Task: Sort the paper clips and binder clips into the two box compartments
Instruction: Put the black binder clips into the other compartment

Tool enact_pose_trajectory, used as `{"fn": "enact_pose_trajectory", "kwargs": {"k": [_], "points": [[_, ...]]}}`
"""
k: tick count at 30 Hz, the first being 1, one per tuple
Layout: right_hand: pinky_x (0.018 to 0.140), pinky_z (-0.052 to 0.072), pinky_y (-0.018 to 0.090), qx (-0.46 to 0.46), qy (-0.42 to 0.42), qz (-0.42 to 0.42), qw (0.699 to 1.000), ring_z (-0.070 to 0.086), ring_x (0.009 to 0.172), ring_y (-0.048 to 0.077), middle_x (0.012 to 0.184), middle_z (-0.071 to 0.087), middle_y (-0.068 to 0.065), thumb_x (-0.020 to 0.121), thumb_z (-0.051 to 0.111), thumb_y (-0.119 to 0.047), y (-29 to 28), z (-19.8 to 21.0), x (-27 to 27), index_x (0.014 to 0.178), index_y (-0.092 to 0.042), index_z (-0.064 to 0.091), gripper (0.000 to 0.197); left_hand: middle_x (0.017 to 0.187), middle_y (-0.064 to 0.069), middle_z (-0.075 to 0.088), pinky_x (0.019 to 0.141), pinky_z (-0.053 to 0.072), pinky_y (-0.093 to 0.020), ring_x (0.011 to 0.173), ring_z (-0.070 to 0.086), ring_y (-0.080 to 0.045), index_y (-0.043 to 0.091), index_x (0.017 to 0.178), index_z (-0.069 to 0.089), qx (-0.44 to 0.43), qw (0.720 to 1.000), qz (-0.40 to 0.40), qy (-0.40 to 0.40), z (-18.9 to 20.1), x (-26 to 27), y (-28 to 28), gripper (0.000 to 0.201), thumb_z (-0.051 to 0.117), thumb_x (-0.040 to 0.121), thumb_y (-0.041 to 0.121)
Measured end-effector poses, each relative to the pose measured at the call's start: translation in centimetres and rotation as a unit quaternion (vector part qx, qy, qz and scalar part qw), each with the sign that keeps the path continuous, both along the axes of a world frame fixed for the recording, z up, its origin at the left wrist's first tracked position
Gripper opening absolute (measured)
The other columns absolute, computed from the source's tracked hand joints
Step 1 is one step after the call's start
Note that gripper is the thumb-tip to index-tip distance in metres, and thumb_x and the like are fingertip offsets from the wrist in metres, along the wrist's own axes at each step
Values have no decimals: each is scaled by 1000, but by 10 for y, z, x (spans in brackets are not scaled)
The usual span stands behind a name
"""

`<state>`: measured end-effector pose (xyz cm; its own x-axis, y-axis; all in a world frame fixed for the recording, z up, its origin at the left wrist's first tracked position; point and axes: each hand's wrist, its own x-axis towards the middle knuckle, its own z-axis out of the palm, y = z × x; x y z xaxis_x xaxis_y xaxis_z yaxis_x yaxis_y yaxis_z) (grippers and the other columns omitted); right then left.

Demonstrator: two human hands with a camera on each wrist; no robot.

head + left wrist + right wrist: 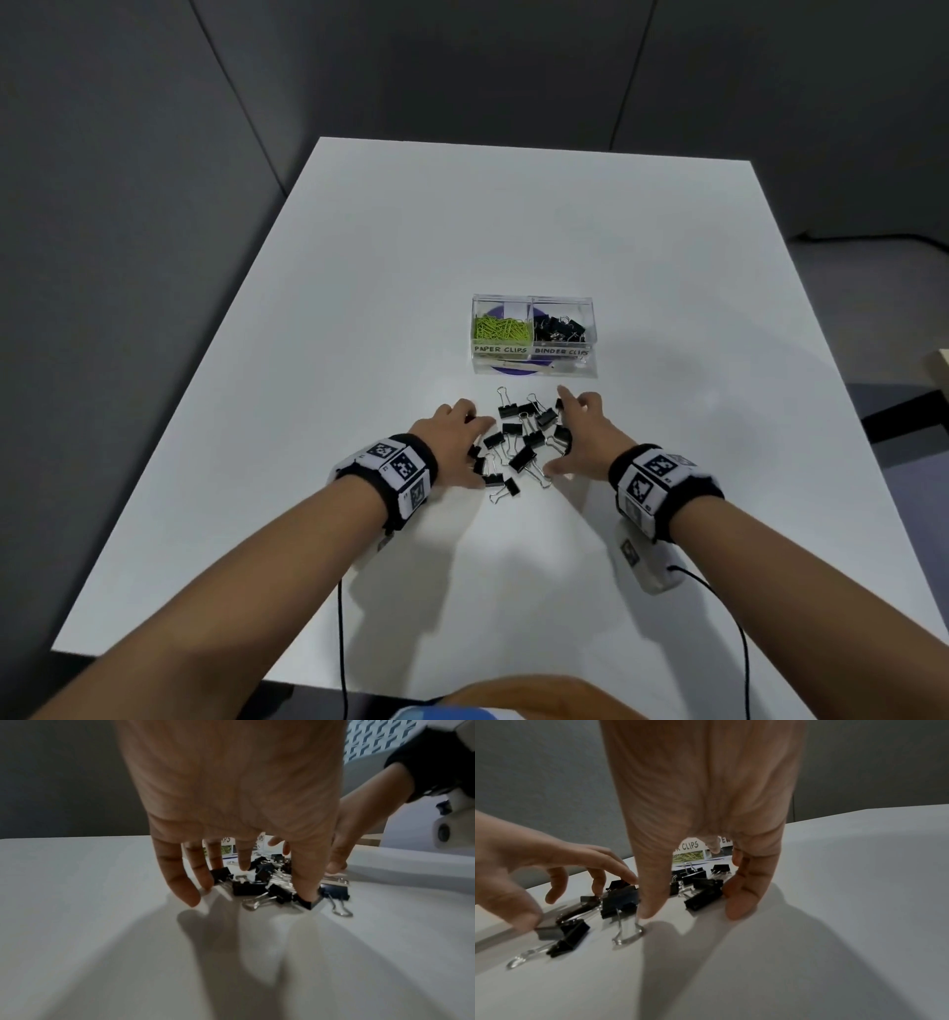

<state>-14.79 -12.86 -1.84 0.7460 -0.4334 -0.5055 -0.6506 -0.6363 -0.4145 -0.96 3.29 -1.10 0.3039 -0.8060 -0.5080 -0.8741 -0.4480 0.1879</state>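
A loose pile of black binder clips [524,442] lies on the white table [513,216] between my hands. My left hand [470,449] flanks the pile's left side with its fingers spread, and the fingertips [307,894] touch the outer clips [249,888]. On the pile's right side, my right hand [562,434] is also spread, its fingertips [739,908] on the table beside the clips [703,899]. Neither hand holds a clip. Just beyond stands the clear two-compartment box [534,299]. Green paper clips [500,330] fill its left compartment and binder clips [560,329] its right one.
White labels on the box front read PAPER CLIPS and BINDER CLIPS [531,351]. A purple disc [513,371] shows under the box. The table's left edge [179,411] drops off to grey floor. Black cables [340,642] trail from both wristbands toward me.
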Motion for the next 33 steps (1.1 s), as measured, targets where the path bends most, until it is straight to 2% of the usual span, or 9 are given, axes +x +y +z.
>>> {"fn": "enact_pose_trajectory", "kwargs": {"k": [3, 7, 11, 14, 18, 25, 29, 33], "points": [[99, 45, 43, -17, 22, 12, 1000, 48, 118, 34, 144, 16, 15, 64, 81, -37, 3, -2, 5, 147, -20, 2, 116, 143, -7, 26, 93, 46, -40, 126, 36, -26, 21, 142, 27, -3, 1000, 20, 9, -3, -3, -1, 83, 71, 76, 43], [97, 47, 44, -23, 31, 11, 999, 50, 115, 33, 139, 21, 14, 64, 80, -39, 5, -4, 13, 146, -20, 8, 110, 133, -10, 32, 92, 48, -41, 116, 44, -29, 17, 135, 35, -33, 995, 77, 46, -7, -4, -9, 67, 69, 80, 35], [92, 50, 44, -18, 40, 4, 999, 55, 106, 34, 133, 26, 13, 65, 78, -33, 5, -2, 20, 139, -16, 24, 93, 127, -12, 37, 83, 49, -38, 103, 54, -31, 13, 127, 40, -55, 991, 115, 50, -9, -3, -18, 46, 59, 88, 27], [85, 53, 44, -28, 39, -5, 999, 57, 100, 33, 128, 29, 12, 67, 74, -27, 6, -3, 23, 131, -14, 32, 78, 125, -13, 40, 82, 47, -37, 100, 57, -33, 10, 123, 42, -55, 989, 128, 54, -10, -1, -25, 39, 56, 90, 26], [83, 52, 43, -42, 35, -4, 998, 57, 99, 35, 126, 31, 13, 72, 70, -31, 6, -6, 27, 129, -13, 33, 70, 124, -11, 41, 77, 43, -33, 99, 59, -32, 9, 117, 46, -42, 986, 144, 72, -11, 4, -29, 38, 61, 88, 28], [73, 48, 37, -44, 42, -2, 998, 57, 95, 35, 119, 36, 13, 72, 69, -35, 3, -7, 32, 121, -12, 33, 65, 124, -10, 41, 86, 48, -33, 97, 60, -27, 10, 117, 48, -48, 975, 184, 112, -14, 12, -31, 42, 67, 83, 26], [78, 48, 39, -61, 36, -13, 997, 57, 97, 36, 119, 38, 11, 72, 66, -39, 7, -9, 34, 121, -13, 32, 64, 121, -10, 38, 78, 48, -31, 80, 52, -23, 8, 112, 51, -53, 976, 185, 104, -15, 9, -29, 36, 64, 82, 23], [73, 46, 37, -70, 25, -9, 997, 58, 94, 34, 118, 41, 11, 74, 64, -38, 7, -8, 34, 119, -13, 32, 60, 119, -11, 40, 75, 46, -30, 86, 55, -28, 5, 109, 52, -73, 976, 187, 84, -16, 0, -29, 26, 57, 85, 15]]}}
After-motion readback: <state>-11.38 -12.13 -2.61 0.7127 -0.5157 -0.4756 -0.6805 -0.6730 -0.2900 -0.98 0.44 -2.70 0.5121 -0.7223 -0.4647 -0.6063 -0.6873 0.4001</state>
